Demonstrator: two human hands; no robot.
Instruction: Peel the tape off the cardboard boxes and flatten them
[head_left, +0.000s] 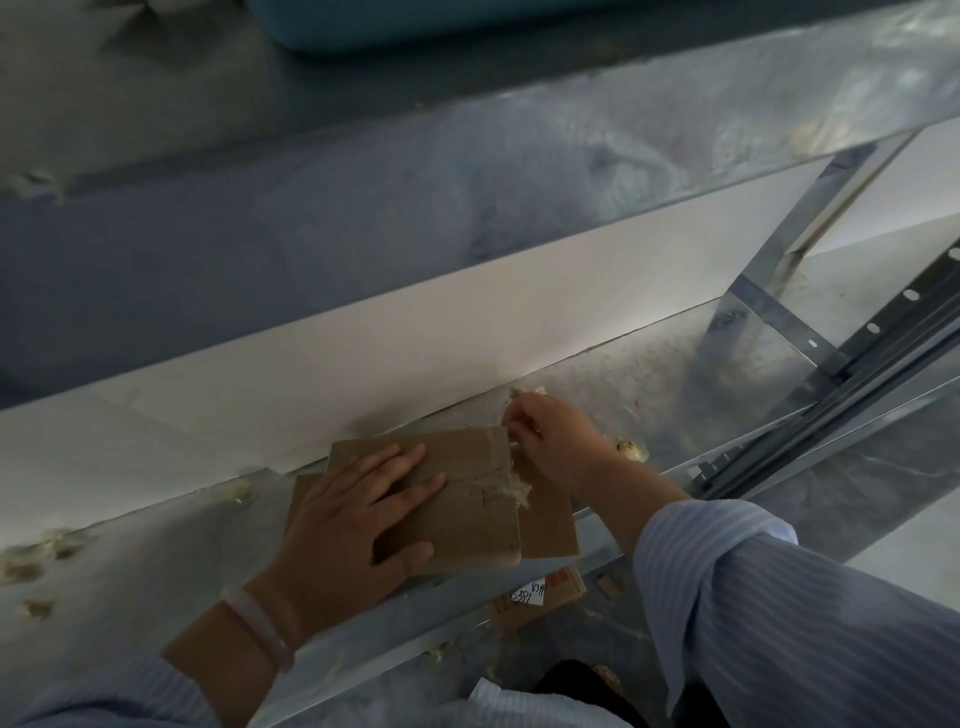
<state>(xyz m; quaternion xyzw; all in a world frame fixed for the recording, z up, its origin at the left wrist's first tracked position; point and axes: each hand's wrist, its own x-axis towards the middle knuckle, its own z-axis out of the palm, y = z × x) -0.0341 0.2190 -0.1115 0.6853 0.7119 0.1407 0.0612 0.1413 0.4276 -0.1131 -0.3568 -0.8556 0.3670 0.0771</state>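
Left hand (358, 525): I log it palm down, fingers spread flat and pointing right, thumb splayed toward me, pressing. Wrist carries pale bangle (260, 626); forearm bare, striped sleeve (104, 696) pushed back near elbow. Right hand (545, 439): I note it reaching forward, knuckles up, fingertips (511, 422) pinched together at far left of hand. Right forearm bare to mid-length, striped cuff (727, 545) rolled above it.

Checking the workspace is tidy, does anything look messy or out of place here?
Yes. Crumpled tape scraps litter the metal shelf around the flattened cardboard box, and a labelled cardboard piece lies on the floor below.
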